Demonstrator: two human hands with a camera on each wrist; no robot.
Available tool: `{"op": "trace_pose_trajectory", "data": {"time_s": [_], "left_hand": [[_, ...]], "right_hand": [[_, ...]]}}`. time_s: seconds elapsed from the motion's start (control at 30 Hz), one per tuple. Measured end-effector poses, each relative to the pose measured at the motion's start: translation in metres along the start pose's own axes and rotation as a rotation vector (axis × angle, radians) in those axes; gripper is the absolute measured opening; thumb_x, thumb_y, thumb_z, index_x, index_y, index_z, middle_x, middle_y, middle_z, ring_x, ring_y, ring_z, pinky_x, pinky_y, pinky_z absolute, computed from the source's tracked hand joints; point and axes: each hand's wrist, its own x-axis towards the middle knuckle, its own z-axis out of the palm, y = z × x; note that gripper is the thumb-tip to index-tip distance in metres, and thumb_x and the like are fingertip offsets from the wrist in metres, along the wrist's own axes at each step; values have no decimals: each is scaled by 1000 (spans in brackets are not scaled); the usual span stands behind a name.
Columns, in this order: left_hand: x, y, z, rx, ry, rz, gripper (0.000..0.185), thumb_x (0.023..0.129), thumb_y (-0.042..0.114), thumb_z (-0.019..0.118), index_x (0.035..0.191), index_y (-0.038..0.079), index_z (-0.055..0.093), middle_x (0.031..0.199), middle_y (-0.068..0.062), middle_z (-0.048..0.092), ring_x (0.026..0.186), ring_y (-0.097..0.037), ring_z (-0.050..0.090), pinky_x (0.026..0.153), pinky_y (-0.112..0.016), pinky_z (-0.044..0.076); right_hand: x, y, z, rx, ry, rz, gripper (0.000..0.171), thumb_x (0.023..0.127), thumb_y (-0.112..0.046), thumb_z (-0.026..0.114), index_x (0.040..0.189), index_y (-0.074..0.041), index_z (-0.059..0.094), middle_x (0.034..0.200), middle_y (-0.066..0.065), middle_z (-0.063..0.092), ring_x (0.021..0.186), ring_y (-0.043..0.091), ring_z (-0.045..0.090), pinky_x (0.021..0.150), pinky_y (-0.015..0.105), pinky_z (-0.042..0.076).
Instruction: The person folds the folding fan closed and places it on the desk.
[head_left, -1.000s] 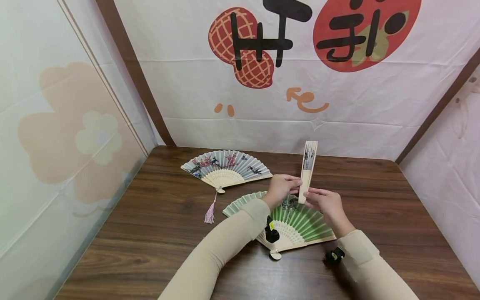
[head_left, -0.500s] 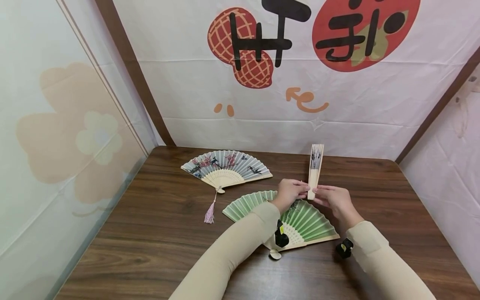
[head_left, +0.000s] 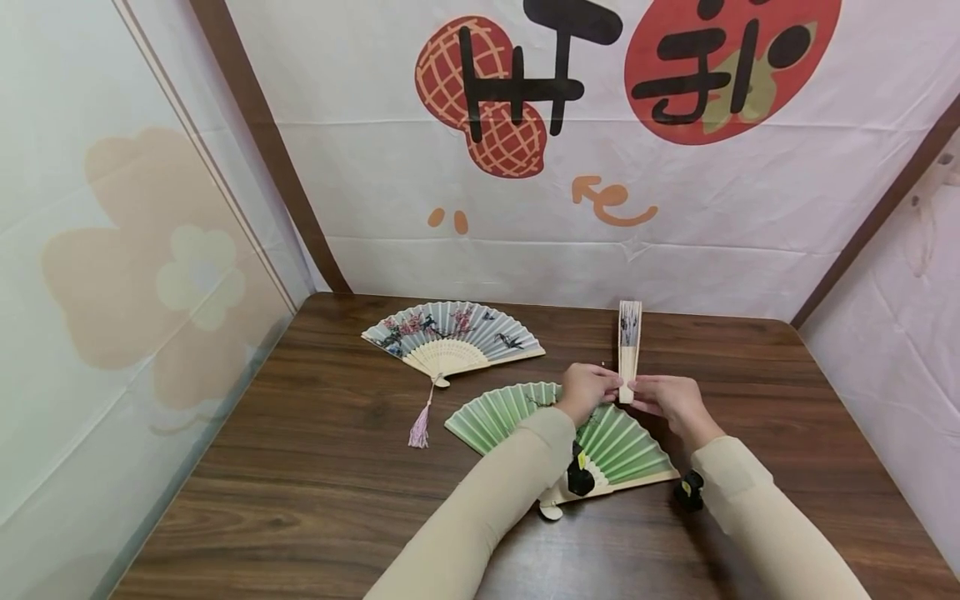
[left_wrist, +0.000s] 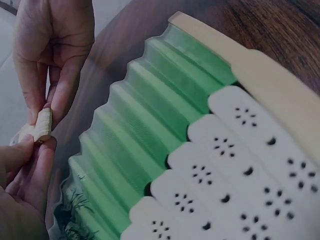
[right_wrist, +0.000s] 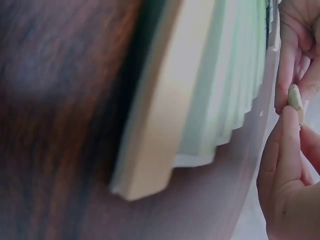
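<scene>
Since a second ago, the folded fan [head_left: 628, 354] and both your hands have shifted toward the right of the frame, and the fan's top sits lower, about level with the table's far edge. You pinch its narrow lower end from both sides, your left hand [head_left: 590, 392] on one flank and your right hand [head_left: 670, 400] on the other; both wrist views show fingertips and thumbs closed around that end. It stands nearly upright right of centre, just above the spread green fan [head_left: 626, 450].

Your hold is all at the bottom, so the longer upper part has nothing steadying it; I'd expect it to tip or splay if one hand eases off. If you draw your hands apart unevenly, a thin rib could crack or the pleated leaf could tear at a fold.

Watch your left wrist camera [head_left: 580, 473]: it overlaps the green fan's ribs in the head view, and a low sweep of that forearm could drag the fan across the table [head_left: 300, 475]. I can't tell whether they touch. Your right wrist camera [head_left: 688, 490] sits near that fan's right tip, so swinging inward could knock it. The grey floral fan [head_left: 457, 329] looks safer, left of your hands.
</scene>
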Motion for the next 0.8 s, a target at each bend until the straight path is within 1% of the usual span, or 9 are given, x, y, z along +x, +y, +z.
{"op": "trace_pose_trajectory", "data": {"time_s": [0.1,0.2,0.27,0.37,0.47,0.57,0.67,0.8], "left_hand": [[-1,-3,2,10,0,-20,5,85,1,75,88,-3,78,85,-16,77,65,-13,71,65,-24,64],[-3,-5,3,10,-3,-28,5,86,0,75,88,-4,78,85,-16,77,68,-16,73,65,-24,64],[-3,-6,4,5,-6,-29,5,86,-1,74,88,-4,78,85,-17,77,71,-20,74,65,-25,64],[-3,-7,4,2,-14,-30,6,86,-3,73,90,-5,77,85,-19,76,75,-24,76,66,-26,64],[-2,-7,4,18,-29,-30,6,86,-3,73,89,-5,77,85,-19,76,78,-27,76,64,-26,64],[0,-8,4,63,-42,-20,6,86,-1,74,88,-5,78,84,-19,76,77,-26,76,62,-23,63],[2,-8,4,97,-40,-11,5,86,0,74,87,-4,78,83,-18,76,74,-24,76,59,-21,62],[4,-8,5,111,-26,-6,5,86,0,75,85,-3,78,80,-16,76,73,-23,76,56,-19,61]], "right_hand": [[4,3,-3,8,-7,30,23,93,-1,66,114,8,66,74,-5,70,70,6,71,74,22,63],[8,5,-6,16,-28,58,8,93,-1,66,98,0,71,74,-3,71,70,7,71,75,22,63],[10,6,-8,18,-38,75,8,93,-1,65,91,-4,73,74,-1,71,70,9,72,75,23,63],[14,7,-10,23,-49,93,13,94,-1,65,85,-6,73,74,0,71,70,10,72,75,23,63],[17,8,-11,13,-56,86,13,94,0,64,87,-3,75,74,-1,71,70,10,72,74,23,63],[18,8,-12,-10,-63,69,12,94,1,63,92,0,75,73,-1,72,70,9,72,74,23,63],[18,8,-12,-40,-48,58,10,93,0,65,94,1,75,73,-2,72,70,8,72,74,23,64],[18,8,-9,-83,-19,22,16,92,1,67,104,8,72,75,-3,72,69,7,71,72,24,64]]}}
